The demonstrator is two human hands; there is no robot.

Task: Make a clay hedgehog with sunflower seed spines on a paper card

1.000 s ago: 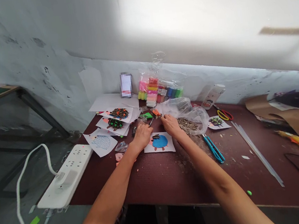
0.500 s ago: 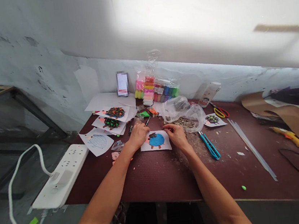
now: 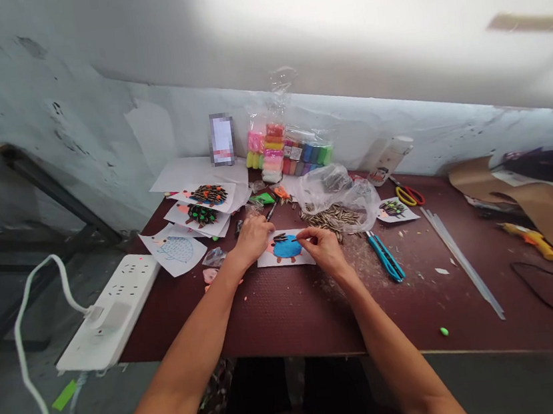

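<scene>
A white card with a blue hedgehog shape [image 3: 286, 249] lies flat before me, with a few dark slim pieces [image 3: 280, 238] on the upper left of the blue. My left hand [image 3: 254, 236] rests at the card's upper left corner, fingers bent together; what they hold, if anything, is hidden. My right hand [image 3: 318, 242] pinches over the blue shape's right side, on something too small to name. Behind it a pile of slim brownish pieces [image 3: 333, 217] spills from a clear plastic bag [image 3: 363, 196].
Finished-looking hedgehog cards [image 3: 201, 214] and a drawn one [image 3: 176, 251] lie left. A power strip [image 3: 110, 311] sits at the left edge. A teal cutter [image 3: 386, 257], scissors [image 3: 409, 195], clear sticks [image 3: 465, 264] and a yellow glue gun [image 3: 533, 241] lie right. Coloured clay packs [image 3: 290, 155] stand behind.
My right hand has moved left from the card's edge to over the blue shape. My left hand stays near the card's corner. The whole view has shifted slightly.
</scene>
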